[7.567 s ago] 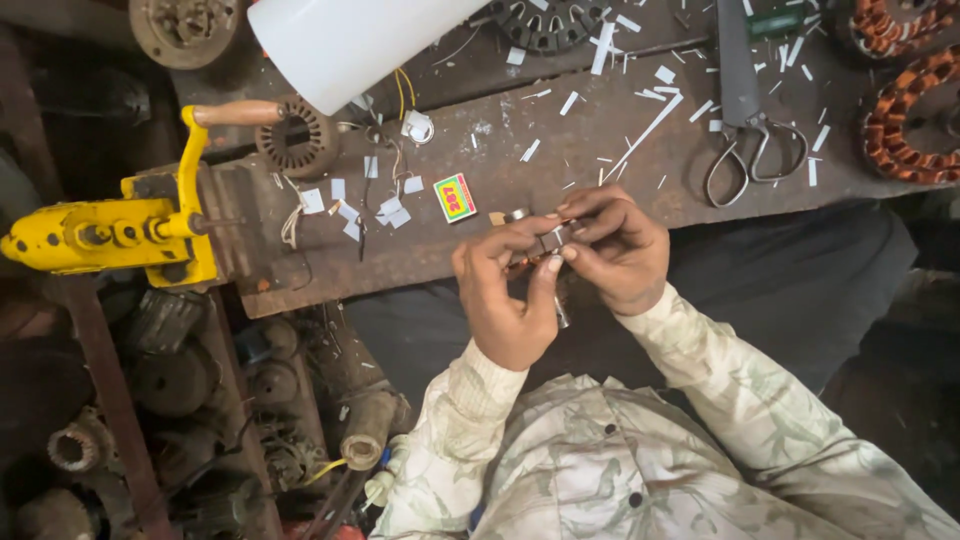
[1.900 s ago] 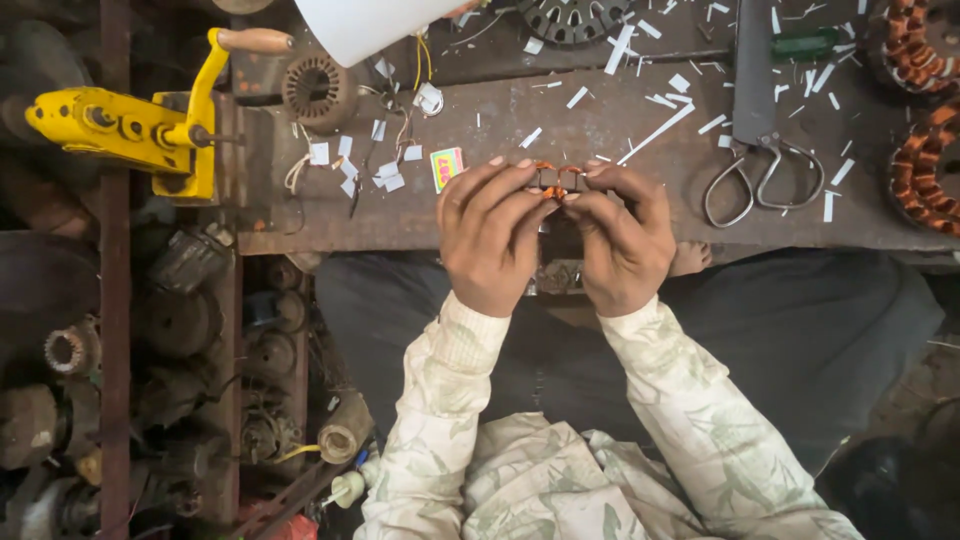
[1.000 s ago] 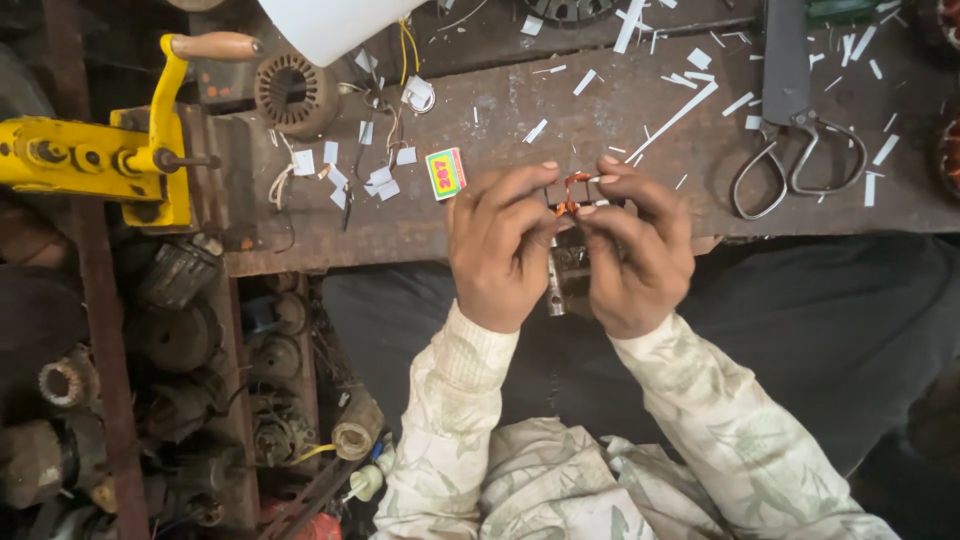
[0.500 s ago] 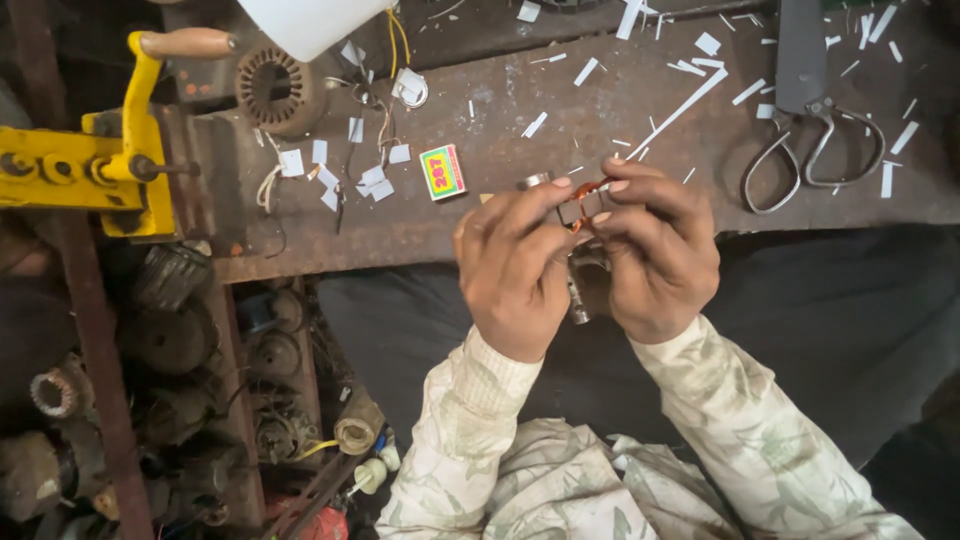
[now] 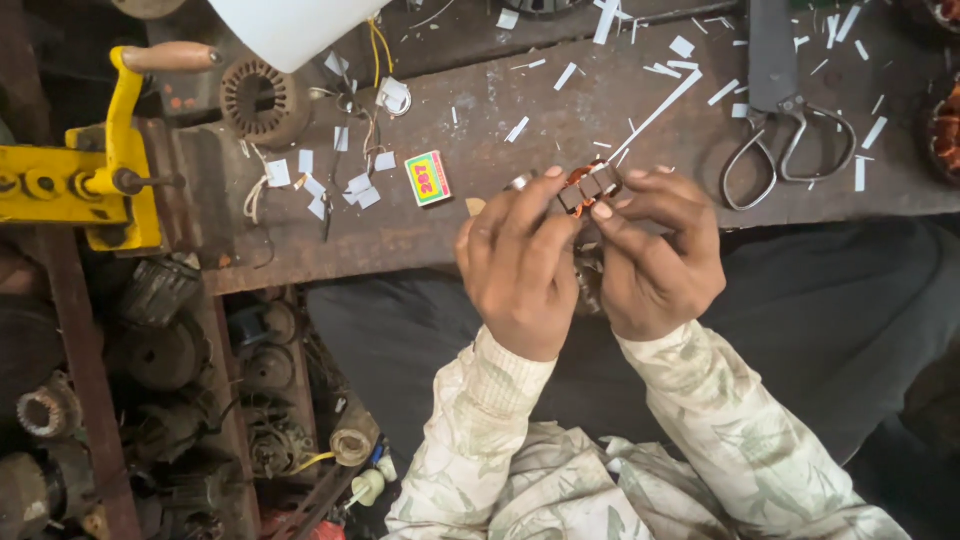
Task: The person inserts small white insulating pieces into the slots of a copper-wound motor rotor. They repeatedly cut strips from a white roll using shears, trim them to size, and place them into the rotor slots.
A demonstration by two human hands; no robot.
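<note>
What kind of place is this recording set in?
Probably a small motor repair workshop: a bare stator core and shears lie on the littered bench, old motor parts are piled beside it, and both hands hold a copper-wound armature.

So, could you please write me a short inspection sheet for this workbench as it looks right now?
Surface: worn dark bench top, scratched and dusty.
Job's things: small armature with copper winding and dark metal segments, held above the bench edge.
Clutter: white paper strips scattered widely; small green and red box; large scissors; ring-shaped stator core; white container.
Fingers: left hand and right hand both pinch the armature at their fingertips.
Cables: yellow wire and thin leads near the stator core.
Surroundings: yellow hand-lever tool at the bench end; old motor parts piled below.
</note>
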